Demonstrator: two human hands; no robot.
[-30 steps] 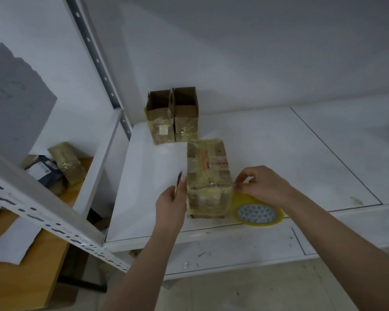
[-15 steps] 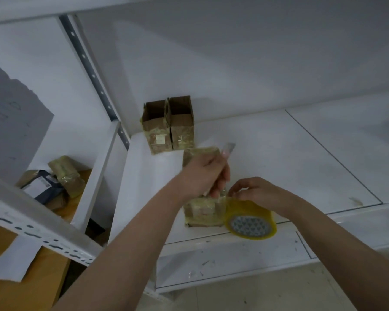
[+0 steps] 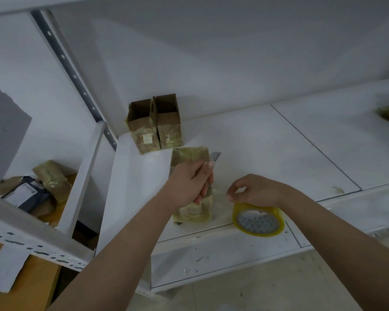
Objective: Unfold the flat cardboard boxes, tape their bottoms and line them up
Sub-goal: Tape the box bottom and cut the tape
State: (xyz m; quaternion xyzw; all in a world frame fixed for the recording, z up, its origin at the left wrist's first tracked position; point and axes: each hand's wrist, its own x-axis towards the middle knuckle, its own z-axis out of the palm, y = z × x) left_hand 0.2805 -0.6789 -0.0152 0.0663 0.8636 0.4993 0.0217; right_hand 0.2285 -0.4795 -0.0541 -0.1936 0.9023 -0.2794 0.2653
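On the shelf (image 3: pixel 267 140), the left hand (image 3: pixel 190 184) grips a knife (image 3: pixel 214 158) over the box (image 3: pixel 192 212); the right hand (image 3: pixel 256 190) pinches tape (image 3: pixel 220 194).

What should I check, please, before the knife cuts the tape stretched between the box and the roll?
1. Knife in a firm grip: ok, the left hand is curled round the utility knife, blade tip pointing up and away.
2. Tape held taut: ok, the right hand pinches the clear tape strip coming off the tape roll.
3. Right fingers clear of the blade: ok, apart from it.
4. Box steady on the shelf: cannot tell; the box being taped lies there under the left hand.
5. Tape fully stuck along the bottom seam: cannot tell, hidden.
6. Row to join: ok, two open boxes stand side by side.
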